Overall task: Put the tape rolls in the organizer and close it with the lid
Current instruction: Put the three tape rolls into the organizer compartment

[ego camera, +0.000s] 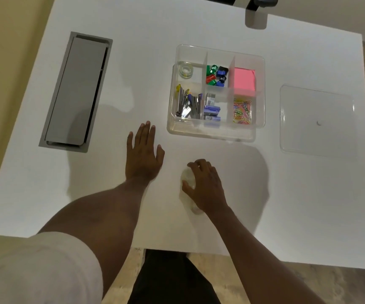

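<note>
A clear plastic organizer (259, 62) with several compartments stands in the middle of the white table. One clear tape roll (186, 70) lies in its far left compartment. My right hand (206, 186) is closed over a second clear tape roll (187, 177) on the table, just in front of the organizer. Another pale clear piece (195, 209) shows under my right wrist; I cannot tell what it is. My left hand (143, 153) rests flat on the table, fingers spread, holding nothing. The clear square lid (317, 121) lies flat to the right of the organizer.
The other compartments hold coloured binder clips (216, 75), pink sticky notes (244, 79), metal clips (188, 104), staple boxes (211, 110) and coloured paper clips (241, 111). A grey cable hatch (76, 91) is set into the table at left. A dark chair part (262, 3) stands beyond the far edge.
</note>
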The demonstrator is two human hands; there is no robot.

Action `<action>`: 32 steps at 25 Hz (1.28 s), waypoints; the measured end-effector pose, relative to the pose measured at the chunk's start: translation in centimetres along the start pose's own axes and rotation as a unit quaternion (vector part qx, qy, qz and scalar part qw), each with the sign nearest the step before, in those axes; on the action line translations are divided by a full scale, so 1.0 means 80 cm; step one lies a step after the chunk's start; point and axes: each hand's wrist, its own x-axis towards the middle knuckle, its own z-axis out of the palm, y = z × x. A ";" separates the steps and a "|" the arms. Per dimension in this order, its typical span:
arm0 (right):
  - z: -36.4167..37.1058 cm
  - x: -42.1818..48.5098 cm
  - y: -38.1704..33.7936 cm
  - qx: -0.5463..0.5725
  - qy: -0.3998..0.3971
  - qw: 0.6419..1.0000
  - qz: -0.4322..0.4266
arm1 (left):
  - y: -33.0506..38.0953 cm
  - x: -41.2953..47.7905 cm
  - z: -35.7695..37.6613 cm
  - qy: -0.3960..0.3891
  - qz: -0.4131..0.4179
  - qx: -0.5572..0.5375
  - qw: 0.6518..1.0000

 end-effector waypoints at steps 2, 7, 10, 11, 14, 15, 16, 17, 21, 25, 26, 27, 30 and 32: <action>-0.018 0.036 0.002 0.010 0.040 0.999 -0.008 | -0.001 0.000 0.000 0.006 0.005 0.001 1.000; -0.078 0.152 0.004 0.054 0.110 0.992 -0.012 | -0.003 0.001 0.004 0.009 0.005 0.007 1.000; -0.107 0.220 0.004 0.064 0.121 0.990 -0.009 | -0.004 0.002 0.006 0.003 0.004 0.007 1.000; -0.114 0.241 0.003 0.068 0.120 0.990 -0.003 | -0.004 0.002 0.006 -0.002 0.003 0.008 1.000; -0.129 0.298 -0.002 0.070 0.110 0.991 0.010 | -0.005 0.003 0.008 -0.017 -0.004 0.013 1.000; -0.131 0.314 -0.004 0.068 0.106 0.992 0.013 | -0.006 0.004 0.009 -0.020 -0.004 0.013 1.000; -0.132 0.329 -0.007 0.063 0.098 0.993 0.018 | -0.006 0.003 0.010 -0.021 -0.005 0.013 1.000; -0.132 0.343 -0.009 0.054 0.086 0.995 0.025 | -0.006 0.003 0.011 -0.021 -0.005 0.014 1.000; -0.123 0.385 -0.020 -0.013 0.026 0.998 0.059 | -0.007 0.002 0.016 -0.030 -0.010 0.017 0.999; -0.115 0.413 -0.028 -0.077 -0.021 0.993 0.090 | -0.007 0.003 0.019 -0.031 -0.011 0.015 0.999; -0.114 0.416 -0.029 -0.081 -0.026 0.992 0.095 | -0.007 0.003 0.019 -0.029 -0.009 0.014 0.999; -0.113 0.417 -0.030 -0.081 -0.030 0.992 0.097 | -0.008 0.003 0.020 -0.028 -0.009 0.015 0.999; -0.117 0.410 -0.029 -0.077 -0.024 0.993 0.090 | -0.008 0.004 0.020 -0.026 -0.011 0.017 0.999; -0.120 0.396 -0.027 -0.065 0.002 0.995 0.079 | -0.008 0.003 0.018 -0.024 -0.008 0.020 0.999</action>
